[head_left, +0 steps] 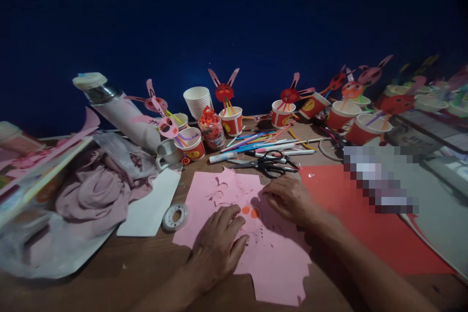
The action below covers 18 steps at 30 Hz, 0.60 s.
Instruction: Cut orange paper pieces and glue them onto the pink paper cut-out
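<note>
My left hand lies flat on a pink paper sheet, fingers stretched toward a pale pink cut-out with two orange spots. Across the cut-out, my right hand rests on the same sheet, fingers curled down and pressing at the cut-out's right edge. Whether it pinches anything is hidden. Black-handled scissors lie just beyond the sheet.
A tape roll and white paper lie left of the sheet, red paper to its right. Pens and straws, a jar, stacked white cups and several red cups with paper bunny faces line the back. Cloth is heaped at left.
</note>
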Each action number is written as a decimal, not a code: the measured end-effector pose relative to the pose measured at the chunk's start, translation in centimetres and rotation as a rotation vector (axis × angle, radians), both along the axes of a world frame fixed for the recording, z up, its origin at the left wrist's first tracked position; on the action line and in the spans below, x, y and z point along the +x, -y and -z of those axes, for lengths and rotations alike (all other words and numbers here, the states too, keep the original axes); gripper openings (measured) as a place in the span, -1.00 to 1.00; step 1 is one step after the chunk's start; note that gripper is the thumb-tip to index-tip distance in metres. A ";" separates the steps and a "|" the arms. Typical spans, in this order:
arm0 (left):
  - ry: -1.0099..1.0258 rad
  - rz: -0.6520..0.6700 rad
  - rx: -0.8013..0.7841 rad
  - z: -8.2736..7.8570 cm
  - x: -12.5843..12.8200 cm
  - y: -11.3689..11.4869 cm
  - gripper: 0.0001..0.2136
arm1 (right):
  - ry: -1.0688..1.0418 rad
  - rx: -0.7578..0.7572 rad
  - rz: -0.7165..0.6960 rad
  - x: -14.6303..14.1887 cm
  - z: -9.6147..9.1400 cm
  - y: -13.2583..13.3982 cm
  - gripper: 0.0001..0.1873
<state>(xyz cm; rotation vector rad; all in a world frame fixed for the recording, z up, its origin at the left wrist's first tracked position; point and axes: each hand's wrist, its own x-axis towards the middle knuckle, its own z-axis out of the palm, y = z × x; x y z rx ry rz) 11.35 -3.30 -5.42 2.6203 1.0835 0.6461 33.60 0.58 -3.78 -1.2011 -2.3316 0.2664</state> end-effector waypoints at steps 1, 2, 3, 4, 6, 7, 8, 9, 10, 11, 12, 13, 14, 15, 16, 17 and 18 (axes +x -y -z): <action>0.020 0.005 -0.009 -0.1 -0.1 0.0 -0.87 | 0.000 0.001 0.006 0.0 0.0 0.0 -0.84; 0.041 0.006 -0.012 -0.1 -0.1 0.0 -0.88 | -0.001 0.003 0.013 0.1 0.1 -0.1 -0.84; 0.059 0.006 -0.008 -0.2 -0.2 -0.1 -0.89 | -0.002 0.005 0.020 0.1 0.1 -0.1 -0.84; 0.073 0.006 -0.001 -0.2 -0.2 -0.1 -0.88 | -0.003 0.007 0.025 0.2 0.1 -0.1 -0.84; 0.078 0.000 0.012 -0.2 -0.3 -0.2 -0.85 | -0.005 0.012 0.026 0.3 0.0 -0.1 -0.84; 0.072 -0.002 0.014 -0.2 -0.3 -0.3 -0.83 | -0.008 0.012 0.019 0.3 -0.1 0.0 -0.83; 0.061 0.001 0.014 -0.1 -0.3 -0.3 -0.81 | -0.004 0.012 0.004 0.2 -0.2 0.1 -0.83; 0.047 0.004 0.014 -0.1 -0.3 -0.3 -0.79 | 0.005 0.015 -0.017 0.1 -0.3 0.1 -0.83; 0.033 0.007 0.014 0.0 -0.3 -0.3 -0.78 | 0.019 0.022 -0.043 0.0 -0.4 0.2 -0.82; 0.017 0.010 0.011 0.0 -0.3 -0.3 -0.78 | 0.041 0.030 -0.071 -0.2 -0.4 0.3 -0.81; 0.005 0.011 0.011 0.0 -0.3 -0.3 -0.78 | 0.070 0.036 -0.096 -0.5 -0.4 0.5 -0.79; -0.006 0.010 0.011 0.0 -0.3 -0.3 -0.79 | 0.102 0.040 -0.115 -0.8 -0.4 0.6 -0.79; -0.018 0.006 0.008 0.0 -0.3 -0.3 -0.80 | 0.134 0.037 -0.129 -1.0 -0.2 0.7 -0.78; -0.029 0.003 0.006 -0.1 -0.2 -0.3 -0.81 | 0.160 0.026 -0.140 -1.3 -0.1 0.8 -0.79; -0.039 0.000 0.005 -0.1 -0.2 -0.3 -0.83 | 0.182 0.012 -0.151 -1.5 0.0 0.9 -0.80; -0.050 -0.002 0.004 -0.2 -0.2 -0.3 -0.83 | 0.196 -0.002 -0.158 -1.7 0.2 0.9 -0.81; -0.058 -0.003 0.003 -0.3 -0.2 -0.3 -0.84 | 0.205 -0.015 -0.167 -1.8 0.3 1.0 -0.81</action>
